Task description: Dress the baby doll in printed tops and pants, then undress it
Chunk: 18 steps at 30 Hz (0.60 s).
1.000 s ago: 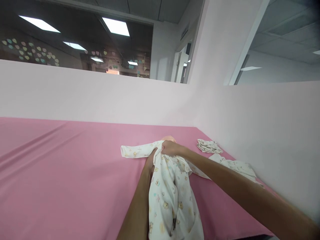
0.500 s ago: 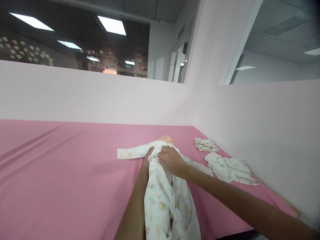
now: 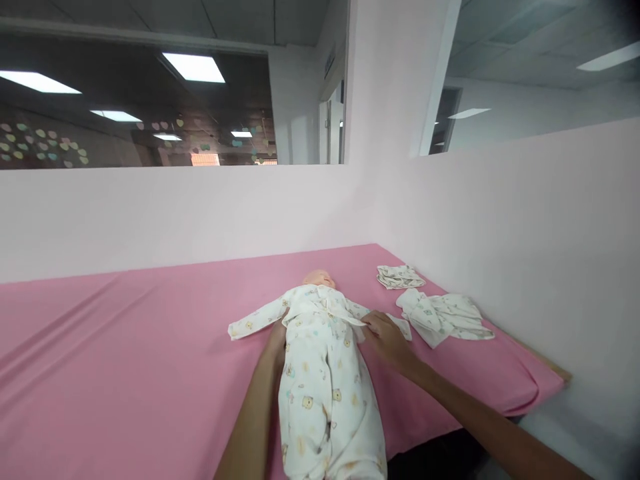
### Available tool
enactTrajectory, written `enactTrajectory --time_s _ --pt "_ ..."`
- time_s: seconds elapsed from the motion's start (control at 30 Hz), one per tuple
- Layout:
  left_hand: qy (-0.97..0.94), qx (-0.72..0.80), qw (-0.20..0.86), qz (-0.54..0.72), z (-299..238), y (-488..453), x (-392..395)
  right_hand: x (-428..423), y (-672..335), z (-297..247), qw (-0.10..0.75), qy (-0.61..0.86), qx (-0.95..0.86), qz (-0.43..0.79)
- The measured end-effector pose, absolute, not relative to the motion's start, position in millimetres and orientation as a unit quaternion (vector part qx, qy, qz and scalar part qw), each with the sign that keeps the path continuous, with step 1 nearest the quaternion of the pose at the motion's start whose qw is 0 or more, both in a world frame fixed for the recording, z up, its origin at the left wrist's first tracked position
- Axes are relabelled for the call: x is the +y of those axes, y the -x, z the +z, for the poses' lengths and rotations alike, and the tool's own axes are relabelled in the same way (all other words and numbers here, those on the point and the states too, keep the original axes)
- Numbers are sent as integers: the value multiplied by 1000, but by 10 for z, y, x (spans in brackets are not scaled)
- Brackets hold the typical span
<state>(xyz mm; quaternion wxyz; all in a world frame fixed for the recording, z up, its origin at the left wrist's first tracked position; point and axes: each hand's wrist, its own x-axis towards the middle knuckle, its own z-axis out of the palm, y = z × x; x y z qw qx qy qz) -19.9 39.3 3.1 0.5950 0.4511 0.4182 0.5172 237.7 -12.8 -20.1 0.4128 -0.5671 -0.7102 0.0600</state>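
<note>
A baby doll (image 3: 319, 278) lies on its back on the pink table cover (image 3: 125, 360), dressed in a white romper with a bear print (image 3: 325, 380). My left hand (image 3: 277, 337) rests at the romper's left side under the doll's arm; its fingers are mostly hidden by the cloth. My right hand (image 3: 384, 337) lies on the romper's right sleeve with the fingers curled on the cloth near the armpit. The left sleeve (image 3: 253, 322) is spread out flat to the side.
Two more small printed garments lie at the table's far right: a folded one (image 3: 399, 275) and a loose one (image 3: 443, 317). A pale pink partition (image 3: 200, 207) runs along the back and right side. The table's right edge (image 3: 540, 383) drops off close by.
My right hand moved from the doll's chest down to the right sleeve. The romper now lies flat and smooth over the doll, whose head shows more. The camera turned somewhat left.
</note>
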Motion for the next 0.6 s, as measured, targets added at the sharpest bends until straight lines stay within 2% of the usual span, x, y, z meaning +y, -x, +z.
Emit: enactTrajectory --time_s 0.17,0.37,0.6 --pt "-518 479 537 463 176 412 95 -372 -2247 17 490 546 -660 159" --pt "-705 570 226 356 228 435 -44 -551 -2012 -209 499 499 -704 79" --pt "-710 648 9 276 -37 712 -421 -533 -2165 -507 508 558 -655 51"
